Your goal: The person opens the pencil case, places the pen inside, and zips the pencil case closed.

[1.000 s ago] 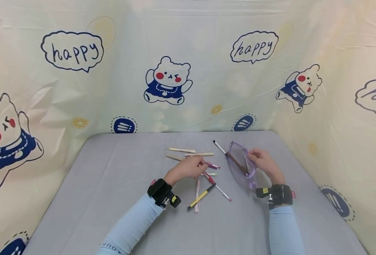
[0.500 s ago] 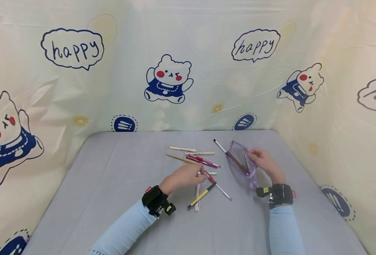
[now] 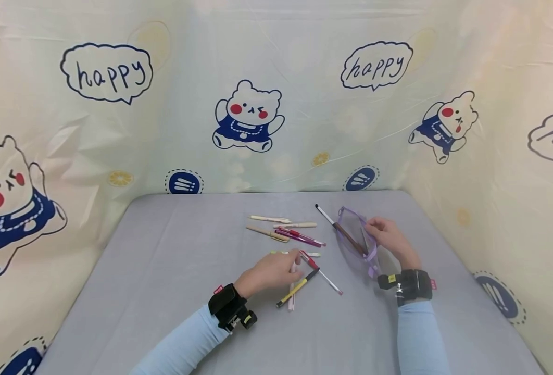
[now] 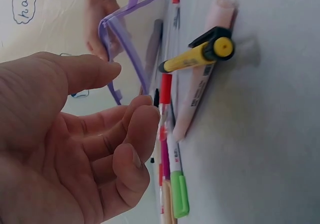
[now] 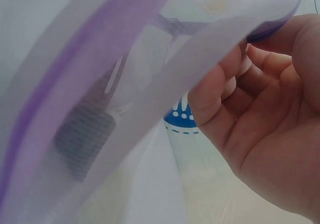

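My left hand [image 3: 272,270] hovers over the near pens with fingers loosely bent, thumb apart, nothing held. Closest to it are a yellow and black pen [image 4: 190,57], a pale pink pen [image 4: 192,103] partly beneath that one, and a red-capped pen [image 3: 310,260]. A green-capped pen [image 4: 179,194] lies just beyond, partly hidden by the hand in the head view. My right hand [image 3: 391,239] pinches the rim of a see-through pencil pouch [image 3: 373,266] with purple trim, its mouth spread. A dark-tipped white and brown pen [image 3: 324,213] sticks out of the pouch.
Farther back on the grey table [image 3: 173,260] lie two beige pens, a tan pen [image 3: 267,233] and red and purple pens [image 3: 300,237] side by side. A patterned curtain [image 3: 304,120] stands behind and beside the table.
My left hand has drawn back toward the near side, from the red and purple pens to above the yellow and pink ones. My right hand keeps its hold on the pouch.
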Demonstrator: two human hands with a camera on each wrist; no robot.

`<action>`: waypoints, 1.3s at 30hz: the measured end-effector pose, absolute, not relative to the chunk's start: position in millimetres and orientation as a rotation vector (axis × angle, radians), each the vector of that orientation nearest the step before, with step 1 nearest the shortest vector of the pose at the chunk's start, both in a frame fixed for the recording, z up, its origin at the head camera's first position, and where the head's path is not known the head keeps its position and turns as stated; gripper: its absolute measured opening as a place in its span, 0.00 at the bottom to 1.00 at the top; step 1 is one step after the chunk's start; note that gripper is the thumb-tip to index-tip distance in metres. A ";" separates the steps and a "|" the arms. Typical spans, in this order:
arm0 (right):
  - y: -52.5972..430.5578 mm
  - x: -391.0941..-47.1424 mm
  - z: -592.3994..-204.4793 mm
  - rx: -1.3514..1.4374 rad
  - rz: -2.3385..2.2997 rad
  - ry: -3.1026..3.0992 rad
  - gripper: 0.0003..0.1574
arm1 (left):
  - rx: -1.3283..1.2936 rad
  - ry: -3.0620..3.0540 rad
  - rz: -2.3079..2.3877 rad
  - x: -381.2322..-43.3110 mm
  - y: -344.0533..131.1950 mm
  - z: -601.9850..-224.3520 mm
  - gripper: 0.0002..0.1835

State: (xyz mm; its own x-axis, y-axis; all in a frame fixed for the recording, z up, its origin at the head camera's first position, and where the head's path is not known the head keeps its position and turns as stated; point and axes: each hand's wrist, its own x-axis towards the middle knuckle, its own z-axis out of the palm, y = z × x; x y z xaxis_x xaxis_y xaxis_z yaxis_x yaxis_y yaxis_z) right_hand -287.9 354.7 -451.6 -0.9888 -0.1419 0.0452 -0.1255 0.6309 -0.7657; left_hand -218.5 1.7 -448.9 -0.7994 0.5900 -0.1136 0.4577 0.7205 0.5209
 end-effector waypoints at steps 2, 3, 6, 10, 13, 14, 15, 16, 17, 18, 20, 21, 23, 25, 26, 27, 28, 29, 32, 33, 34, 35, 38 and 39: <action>354.0 -287.7 -449.9 -0.239 -1.320 2.816 0.19 | 0.828 2.652 0.698 -215.6 2.5 -450.5 0.18; 353.7 -287.3 -449.2 -0.237 -1.323 2.813 0.19 | 0.836 2.655 0.687 -214.2 3.2 -451.4 0.17; 353.3 -286.3 -447.7 -0.237 -1.320 2.807 0.19 | 0.851 2.661 0.643 -210.0 5.7 -453.6 0.15; 353.3 -285.4 -447.9 -0.240 -1.310 2.801 0.19 | 0.848 2.664 0.545 -206.1 10.3 -457.3 0.12; 352.9 -285.0 -447.9 -0.242 -1.308 2.801 0.19 | 0.838 2.666 0.493 -205.4 13.3 -460.4 0.12; 352.7 -285.0 -447.8 -0.244 -1.310 2.800 0.19 | 0.836 2.671 0.477 -205.4 14.0 -461.1 0.12; 352.7 -285.0 -447.7 -0.243 -1.311 2.800 0.19 | 0.838 2.674 0.467 -205.6 14.7 -461.8 0.12; 352.6 -285.0 -447.7 -0.243 -1.313 2.802 0.18 | 0.842 2.680 0.462 -205.7 15.4 -462.3 0.12; 352.4 -285.0 -447.6 -0.245 -1.317 2.801 0.18 | 0.848 2.687 0.450 -205.9 15.9 -462.9 0.12; 352.3 -285.1 -447.7 -0.246 -1.323 2.800 0.18 | 0.856 2.691 0.440 -206.1 16.4 -463.4 0.11; 352.1 -284.9 -447.5 -0.245 -1.332 2.797 0.18 | 0.874 2.696 0.418 -206.4 17.4 -463.5 0.10; 352.0 -285.0 -447.5 -0.246 -1.334 2.797 0.18 | 0.880 2.695 0.411 -206.7 17.8 -463.8 0.09; 351.8 -285.0 -447.4 -0.248 -1.337 2.795 0.18 | 0.879 2.686 0.404 -207.4 18.1 -463.5 0.07; 351.8 -285.2 -447.5 -0.242 -1.331 2.798 0.19 | 0.857 2.668 0.445 -208.6 17.8 -462.6 0.05; 351.8 -285.3 -447.5 -0.239 -1.325 2.802 0.19 | 0.836 2.650 0.481 -209.6 17.4 -462.1 0.04; 351.9 -285.5 -447.7 -0.235 -1.319 2.805 0.19 | 0.815 2.631 0.523 -210.7 16.6 -461.3 0.04; 352.0 -285.6 -447.8 -0.231 -1.312 2.809 0.19 | 0.799 2.617 0.565 -212.2 15.8 -460.6 0.04; 351.9 -285.8 -447.9 -0.222 -1.311 2.811 0.19 | 0.785 2.606 0.610 -214.0 15.0 -460.3 0.04; 351.7 -285.8 -448.1 -0.214 -1.303 2.814 0.18 | 0.759 2.566 0.727 -219.9 12.8 -459.1 0.04; 351.7 -285.7 -448.3 -0.217 -1.307 2.814 0.18 | 0.759 2.560 0.750 -221.9 12.8 -458.6 0.04; 351.6 -285.7 -448.6 -0.221 -1.312 2.812 0.18 | 0.760 2.556 0.773 -224.3 13.1 -458.5 0.04; 351.6 -285.7 -448.8 -0.225 -1.320 2.810 0.18 | 0.754 2.549 0.797 -226.8 13.6 -458.5 0.04; 351.6 -285.0 -449.1 -0.234 -1.333 2.809 0.17 | 0.739 2.542 0.851 -234.3 16.6 -457.0 0.04; 351.5 -284.9 -449.2 -0.237 -1.340 2.807 0.17 | 0.733 2.543 0.868 -236.9 17.8 -455.9 0.04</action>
State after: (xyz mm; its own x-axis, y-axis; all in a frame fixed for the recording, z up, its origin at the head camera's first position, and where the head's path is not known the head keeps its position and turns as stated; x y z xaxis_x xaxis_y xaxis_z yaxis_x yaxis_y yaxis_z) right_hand -284.9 351.5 -449.2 -0.9882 -0.1464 0.0450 -0.1271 0.6194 -0.7747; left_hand -236.9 17.8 -455.9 -0.8029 0.5742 -0.1600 0.3566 0.6778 0.6429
